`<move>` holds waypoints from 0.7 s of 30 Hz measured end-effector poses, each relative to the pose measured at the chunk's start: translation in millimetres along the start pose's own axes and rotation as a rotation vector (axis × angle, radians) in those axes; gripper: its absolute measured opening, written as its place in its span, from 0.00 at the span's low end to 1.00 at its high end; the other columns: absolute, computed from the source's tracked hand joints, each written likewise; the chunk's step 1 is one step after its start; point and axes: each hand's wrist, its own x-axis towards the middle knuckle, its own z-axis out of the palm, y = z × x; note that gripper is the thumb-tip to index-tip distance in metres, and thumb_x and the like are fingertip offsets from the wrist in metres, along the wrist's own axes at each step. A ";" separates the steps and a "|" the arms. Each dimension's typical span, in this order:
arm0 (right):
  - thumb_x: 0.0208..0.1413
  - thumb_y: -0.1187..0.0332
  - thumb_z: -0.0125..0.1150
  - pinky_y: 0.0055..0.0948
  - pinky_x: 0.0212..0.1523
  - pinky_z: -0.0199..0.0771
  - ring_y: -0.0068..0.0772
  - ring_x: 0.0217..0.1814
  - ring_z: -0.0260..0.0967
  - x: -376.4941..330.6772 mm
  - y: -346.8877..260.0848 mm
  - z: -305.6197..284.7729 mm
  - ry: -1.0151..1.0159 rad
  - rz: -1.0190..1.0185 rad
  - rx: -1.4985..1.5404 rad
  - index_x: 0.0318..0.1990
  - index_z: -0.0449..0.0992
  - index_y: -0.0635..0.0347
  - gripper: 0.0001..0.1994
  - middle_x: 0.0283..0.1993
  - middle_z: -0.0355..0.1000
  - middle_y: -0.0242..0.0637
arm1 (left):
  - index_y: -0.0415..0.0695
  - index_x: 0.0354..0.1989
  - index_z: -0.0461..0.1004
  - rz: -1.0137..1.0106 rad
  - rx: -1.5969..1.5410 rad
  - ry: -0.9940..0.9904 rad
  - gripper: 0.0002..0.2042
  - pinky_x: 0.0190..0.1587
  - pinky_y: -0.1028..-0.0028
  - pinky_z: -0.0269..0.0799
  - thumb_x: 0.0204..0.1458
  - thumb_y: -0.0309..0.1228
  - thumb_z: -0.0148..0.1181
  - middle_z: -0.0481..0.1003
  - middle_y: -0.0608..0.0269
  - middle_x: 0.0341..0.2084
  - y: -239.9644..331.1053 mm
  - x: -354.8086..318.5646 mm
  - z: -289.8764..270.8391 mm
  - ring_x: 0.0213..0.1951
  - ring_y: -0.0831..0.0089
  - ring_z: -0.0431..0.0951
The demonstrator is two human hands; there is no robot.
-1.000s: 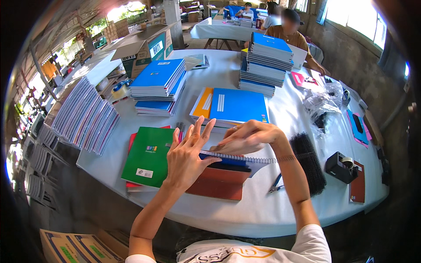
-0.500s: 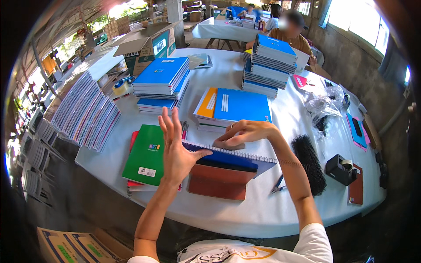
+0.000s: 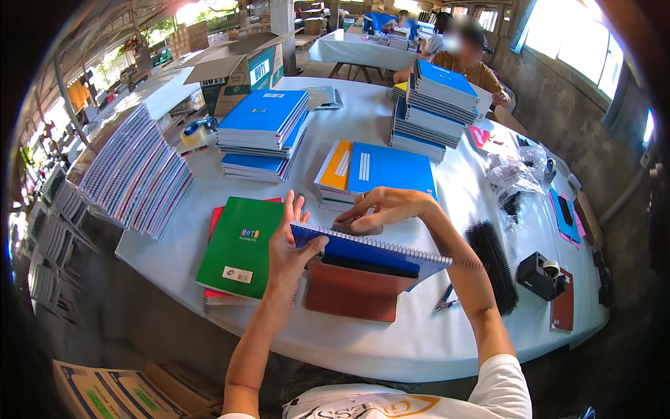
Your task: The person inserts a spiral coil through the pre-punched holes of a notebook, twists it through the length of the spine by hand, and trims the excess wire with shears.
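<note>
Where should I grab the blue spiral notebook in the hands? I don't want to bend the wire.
Probably by the plain short edges of the blue spiral notebook, coming from both sides. The wire coil runs along its long raised edge. The left hand already holds its left corner, clear of the coil.

A single head-worn fisheye view looks steeply down and forward from above the person's chest over a white table [image 3: 419, 342] — hands and notebooks close below, the far end of the shed small at the top — its straight edges bowing toward the dark rim.
</note>
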 end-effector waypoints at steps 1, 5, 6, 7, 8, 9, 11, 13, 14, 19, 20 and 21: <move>0.52 0.36 0.54 0.37 0.57 0.67 0.44 0.57 0.69 -3.0 2.7 -6.8 0.050 -0.052 0.115 0.52 0.78 0.60 0.35 0.53 0.74 0.49 | 0.36 0.71 0.41 0.004 0.008 0.010 0.55 0.70 0.62 0.45 0.39 0.33 0.76 0.50 0.39 0.67 1.9 0.1 -2.7 0.70 0.59 0.48; 0.55 0.39 0.52 0.37 0.54 0.69 0.41 0.55 0.70 2.9 -25.6 -10.7 -0.020 -0.094 -0.001 0.52 0.77 0.65 0.35 0.51 0.75 0.52 | 0.37 0.71 0.41 -0.041 -0.056 0.031 0.53 0.69 0.62 0.48 0.39 0.30 0.76 0.49 0.40 0.68 5.1 -1.8 2.8 0.70 0.60 0.49; 0.55 0.39 0.52 0.36 0.53 0.70 0.41 0.55 0.70 4.2 -12.5 -11.0 0.004 -0.180 0.078 0.52 0.77 0.64 0.34 0.50 0.75 0.51 | 0.37 0.71 0.41 -0.068 -0.061 0.033 0.54 0.69 0.62 0.48 0.39 0.30 0.76 0.49 0.41 0.68 8.8 -2.1 5.7 0.70 0.61 0.49; 0.55 0.38 0.52 0.35 0.53 0.70 0.41 0.54 0.70 6.8 12.3 -11.8 0.027 -0.265 0.156 0.52 0.77 0.63 0.34 0.49 0.76 0.51 | 0.37 0.71 0.41 -0.094 -0.066 0.035 0.54 0.69 0.63 0.48 0.39 0.30 0.76 0.49 0.41 0.68 10.5 -1.8 7.2 0.70 0.61 0.49; 0.54 0.38 0.52 0.35 0.52 0.70 0.41 0.53 0.71 10.5 10.5 -14.6 0.036 -0.361 0.230 0.52 0.77 0.62 0.34 0.48 0.76 0.50 | 0.37 0.71 0.41 -0.079 -0.067 0.030 0.54 0.69 0.62 0.49 0.39 0.29 0.76 0.48 0.41 0.68 8.6 -1.3 4.2 0.70 0.61 0.49; 0.52 0.36 0.53 0.35 0.50 0.71 0.41 0.49 0.73 6.5 8.3 -9.4 0.021 -0.424 0.601 0.51 0.79 0.61 0.35 0.46 0.77 0.50 | 0.37 0.71 0.41 -0.065 -0.068 0.025 0.54 0.68 0.62 0.50 0.39 0.28 0.76 0.48 0.42 0.69 4.0 0.2 0.9 0.70 0.61 0.50; 0.51 0.36 0.54 0.36 0.50 0.71 0.42 0.48 0.74 13.0 -9.0 -10.8 0.034 -0.231 0.221 0.49 0.80 0.62 0.35 0.46 0.77 0.51 | 0.37 0.71 0.42 -0.073 -0.053 0.037 0.53 0.68 0.62 0.50 0.39 0.28 0.76 0.48 0.43 0.69 5.5 0.5 -1.9 0.70 0.62 0.50; 0.50 0.36 0.54 0.36 0.52 0.71 0.45 0.49 0.73 23.3 -14.1 -3.2 0.061 -0.066 0.022 0.48 0.80 0.62 0.35 0.48 0.76 0.53 | 0.36 0.70 0.43 -0.118 -0.019 0.074 0.53 0.68 0.63 0.50 0.39 0.27 0.76 0.48 0.43 0.69 15.2 -1.6 1.0 0.70 0.62 0.50; 0.50 0.35 0.55 0.36 0.52 0.71 0.46 0.50 0.73 19.9 -12.0 -3.6 0.092 -0.146 0.132 0.48 0.80 0.61 0.35 0.48 0.76 0.52 | 0.36 0.70 0.43 -0.070 0.003 0.055 0.52 0.68 0.63 0.51 0.39 0.27 0.76 0.48 0.44 0.69 14.7 -0.5 0.0 0.70 0.62 0.50; 0.52 0.36 0.53 0.38 0.56 0.68 0.48 0.53 0.72 23.8 -19.5 5.0 0.043 -0.150 0.099 0.50 0.78 0.65 0.36 0.48 0.76 0.54 | 0.34 0.70 0.43 -0.017 0.063 0.020 0.52 0.68 0.62 0.51 0.38 0.26 0.76 0.48 0.43 0.69 10.9 0.2 -4.4 0.70 0.61 0.49; 0.53 0.37 0.53 0.39 0.56 0.68 0.48 0.53 0.72 22.3 -24.8 2.2 0.015 -0.065 0.040 0.50 0.77 0.67 0.36 0.48 0.75 0.54 | 0.34 0.70 0.43 -0.025 0.075 0.012 0.52 0.68 0.62 0.51 0.38 0.26 0.76 0.48 0.43 0.69 11.7 1.1 -2.4 0.71 0.61 0.48; 0.54 0.37 0.51 0.36 0.56 0.68 0.47 0.53 0.71 17.5 -11.6 -4.1 0.065 -0.170 0.140 0.52 0.77 0.62 0.35 0.50 0.75 0.51 | 0.34 0.70 0.43 -0.033 0.087 0.003 0.53 0.68 0.62 0.51 0.37 0.25 0.76 0.49 0.43 0.69 12.6 1.5 -0.4 0.71 0.61 0.48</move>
